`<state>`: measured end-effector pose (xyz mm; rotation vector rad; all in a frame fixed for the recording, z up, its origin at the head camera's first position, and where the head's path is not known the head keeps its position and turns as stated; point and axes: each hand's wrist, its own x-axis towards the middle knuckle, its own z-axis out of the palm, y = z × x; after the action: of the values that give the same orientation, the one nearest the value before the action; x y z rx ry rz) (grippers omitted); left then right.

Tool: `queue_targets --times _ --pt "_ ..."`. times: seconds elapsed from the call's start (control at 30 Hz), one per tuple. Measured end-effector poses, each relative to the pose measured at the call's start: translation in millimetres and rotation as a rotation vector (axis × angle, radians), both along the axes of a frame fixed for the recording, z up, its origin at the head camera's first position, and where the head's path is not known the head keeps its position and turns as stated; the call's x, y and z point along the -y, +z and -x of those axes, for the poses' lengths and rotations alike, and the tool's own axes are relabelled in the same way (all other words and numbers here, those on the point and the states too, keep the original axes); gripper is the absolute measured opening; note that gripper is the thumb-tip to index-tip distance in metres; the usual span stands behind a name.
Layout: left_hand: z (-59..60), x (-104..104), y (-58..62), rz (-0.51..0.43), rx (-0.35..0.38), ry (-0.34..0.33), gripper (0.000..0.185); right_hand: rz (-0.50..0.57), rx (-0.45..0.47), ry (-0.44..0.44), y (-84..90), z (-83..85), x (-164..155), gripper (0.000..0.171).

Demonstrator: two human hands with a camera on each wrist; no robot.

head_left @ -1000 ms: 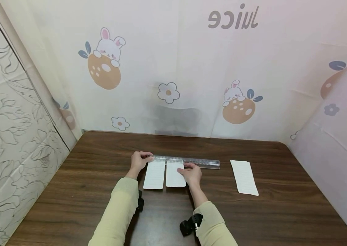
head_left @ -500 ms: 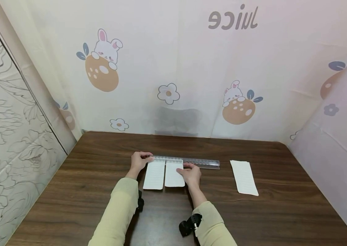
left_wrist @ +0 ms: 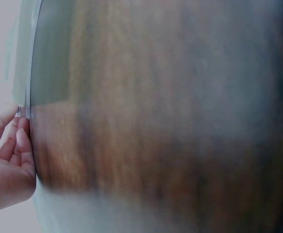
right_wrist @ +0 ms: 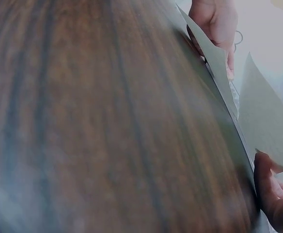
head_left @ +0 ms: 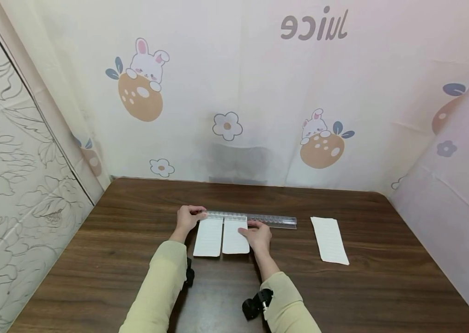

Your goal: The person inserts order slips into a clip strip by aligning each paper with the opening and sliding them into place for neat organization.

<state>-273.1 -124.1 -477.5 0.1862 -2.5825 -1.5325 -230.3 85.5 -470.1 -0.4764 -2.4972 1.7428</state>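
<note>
Clear glossy plastic ruler; matt lined paper slips; wood-grain table.

One word can be read: "Juice", in grey letters, mirror-reversed, on the printed backdrop cloth at the upper middle of the head view. The ruler at mid-frame carries scale marks too small to read, and the ruled paper slips show no writing.

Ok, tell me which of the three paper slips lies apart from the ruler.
The slip on the right: it lies alone beyond the ruler's right end, untouched. The other two slips sit side by side against the ruler, between both hands.
</note>
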Motion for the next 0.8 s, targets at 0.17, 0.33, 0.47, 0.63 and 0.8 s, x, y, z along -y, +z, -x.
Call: queue_targets --times 0.17,0.33,0.47,0.63,0.8 --pt "0.6 -0.1 -0.3 -0.001 -0.004 -0.004 0.010 -0.014 -0.020 0.012 -0.8 -0.1 -1.4 0.034" --pt "0.8 -0.1 0.0 -0.003 -0.008 -0.005 0.010 -0.017 0.004 0.038 2.5 -2.0 -3.1 0.035" --pt "0.7 -0.5 0.2 -0.004 -0.010 -0.010 0.009 -0.019 0.031 0.066 5.7 -3.4 -5.0 0.034" --pt "0.3 -0.4 1.9 -0.007 -0.014 -0.014 0.011 0.058 0.031 0.098 9.9 -4.8 -9.8 0.034" --pt "0.2 -0.5 4.3 -0.010 -0.001 -0.007 0.011 0.137 0.037 0.106 14.9 -5.8 -16.7 0.033"
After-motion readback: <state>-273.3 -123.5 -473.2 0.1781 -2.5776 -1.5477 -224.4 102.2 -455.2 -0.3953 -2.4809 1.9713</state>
